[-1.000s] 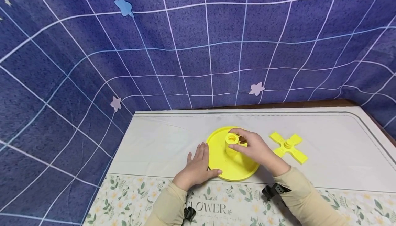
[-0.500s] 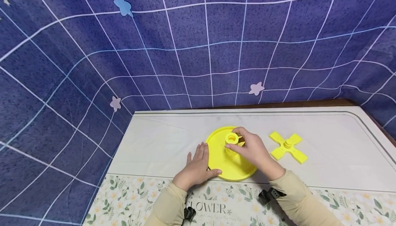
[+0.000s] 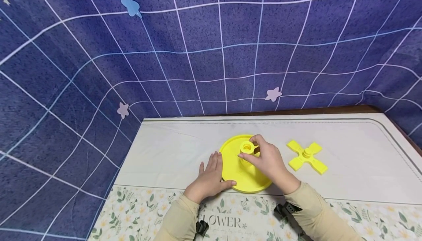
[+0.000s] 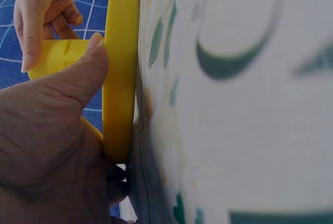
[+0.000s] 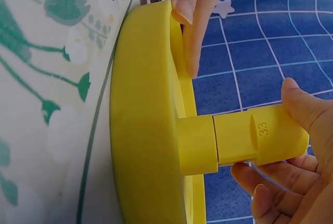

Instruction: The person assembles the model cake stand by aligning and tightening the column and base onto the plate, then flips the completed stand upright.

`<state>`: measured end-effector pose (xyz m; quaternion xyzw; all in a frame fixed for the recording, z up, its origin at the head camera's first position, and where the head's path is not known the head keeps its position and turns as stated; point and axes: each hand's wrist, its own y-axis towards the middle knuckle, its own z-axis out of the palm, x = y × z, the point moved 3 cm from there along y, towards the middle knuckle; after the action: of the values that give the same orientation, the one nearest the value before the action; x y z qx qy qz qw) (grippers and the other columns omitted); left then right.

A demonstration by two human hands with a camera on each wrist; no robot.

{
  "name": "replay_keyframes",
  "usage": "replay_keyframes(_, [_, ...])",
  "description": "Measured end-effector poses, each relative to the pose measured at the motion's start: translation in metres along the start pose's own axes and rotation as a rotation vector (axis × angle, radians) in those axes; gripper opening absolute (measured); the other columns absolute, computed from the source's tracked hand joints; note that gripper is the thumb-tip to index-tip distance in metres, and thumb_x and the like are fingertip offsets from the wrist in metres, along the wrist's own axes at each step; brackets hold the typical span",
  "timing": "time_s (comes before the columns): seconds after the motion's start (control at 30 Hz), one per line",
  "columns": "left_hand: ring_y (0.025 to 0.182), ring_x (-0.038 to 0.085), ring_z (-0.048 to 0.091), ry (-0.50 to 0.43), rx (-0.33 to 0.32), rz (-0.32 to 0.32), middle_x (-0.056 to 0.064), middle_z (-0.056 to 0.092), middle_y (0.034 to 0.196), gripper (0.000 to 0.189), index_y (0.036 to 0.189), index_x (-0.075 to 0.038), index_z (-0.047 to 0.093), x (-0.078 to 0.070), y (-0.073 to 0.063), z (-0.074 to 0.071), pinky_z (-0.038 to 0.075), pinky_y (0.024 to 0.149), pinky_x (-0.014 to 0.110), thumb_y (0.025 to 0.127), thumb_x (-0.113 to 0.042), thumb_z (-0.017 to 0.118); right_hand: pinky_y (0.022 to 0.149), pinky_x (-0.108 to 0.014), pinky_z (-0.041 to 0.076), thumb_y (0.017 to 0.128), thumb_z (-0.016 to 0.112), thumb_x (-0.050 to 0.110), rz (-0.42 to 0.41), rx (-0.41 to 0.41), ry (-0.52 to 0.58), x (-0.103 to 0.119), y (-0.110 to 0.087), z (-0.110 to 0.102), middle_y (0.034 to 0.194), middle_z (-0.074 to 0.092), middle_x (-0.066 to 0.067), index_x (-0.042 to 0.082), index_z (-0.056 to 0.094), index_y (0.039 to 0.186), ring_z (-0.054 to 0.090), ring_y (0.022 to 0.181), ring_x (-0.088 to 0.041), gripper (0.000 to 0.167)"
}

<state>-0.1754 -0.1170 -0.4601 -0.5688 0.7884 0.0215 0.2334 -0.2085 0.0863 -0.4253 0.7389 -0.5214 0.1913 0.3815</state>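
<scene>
A round yellow tray (image 3: 250,184) with a raised rim lies flat on the table. From its middle rises a short yellow post (image 5: 197,146), topped by a yellow tubular piece (image 5: 278,135) marked "33". A seam shows between the two. My right hand (image 3: 270,160) pinches the tubular piece near its upper end, thumb on the near side and fingers behind. The piece's open top faces up, with a small pointed tab at its side. At the tray's left, my left hand (image 3: 209,180) rests against the rim, fingers straight and thumb across the front edge.
A yellow cross-shaped piece (image 3: 306,154) with a threaded stub in its centre lies right of the tray. The white table cover (image 3: 178,153) has a floral band (image 3: 148,211) along the front. A blue grid-patterned curtain (image 3: 237,61) hangs behind and to the left.
My right hand has turned slightly around the tubular piece, and its wrist has swung left. The tab on the piece has rotated a little. My left hand and the tray look unmoved.
</scene>
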Motion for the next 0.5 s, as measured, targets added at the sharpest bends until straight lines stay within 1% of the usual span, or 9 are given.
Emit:
replay_keyframes(0.2, [0.148,0.033,0.001,0.005,-0.003,0.005,0.021,0.0,0.161,0.106,0.154,0.005,0.005,0.0002,0.0007,0.0,0.005,0.114,0.061,0.09,-0.06,0.058,0.069,-0.041,0.053,0.077,0.083,0.034,0.02,0.007,-0.009,0.0014,-0.0005,-0.001,0.103,0.069,-0.015,0.009,0.055,0.105,0.068,0.079,-0.025,0.047])
replay_keyframes(0.3, [0.148,0.034,0.001,0.009,-0.002,0.004,0.021,0.0,0.161,0.106,0.154,0.006,0.005,-0.0002,0.0003,-0.0007,0.005,0.114,0.061,0.09,-0.06,0.057,0.07,-0.041,0.053,0.078,0.082,0.035,0.012,0.013,-0.008,0.0015,-0.0012,-0.0019,0.105,0.069,-0.015,0.009,0.055,0.107,0.068,0.08,-0.026,0.048])
replay_keyframes(0.4, [0.148,0.033,0.001,0.008,0.0,-0.001,0.02,0.0,0.161,0.106,0.154,0.005,0.005,-0.0003,-0.0001,-0.0011,0.004,0.114,0.061,0.09,-0.06,0.057,0.074,-0.043,0.054,0.08,0.08,0.036,-0.019,0.025,0.003,-0.0001,-0.0021,-0.0027,0.108,0.069,-0.014,0.009,0.056,0.112,0.068,0.085,-0.027,0.049])
replay_keyframes(0.5, [0.148,0.033,0.0,0.004,0.001,-0.004,0.02,0.0,0.161,0.105,0.154,0.005,0.004,-0.0001,0.0002,-0.0008,0.004,0.114,0.06,0.09,-0.06,0.057,0.078,-0.044,0.054,0.085,0.076,0.035,-0.077,0.056,0.017,-0.0022,-0.0018,-0.0041,0.117,0.067,-0.013,0.009,0.056,0.124,0.066,0.096,-0.028,0.051])
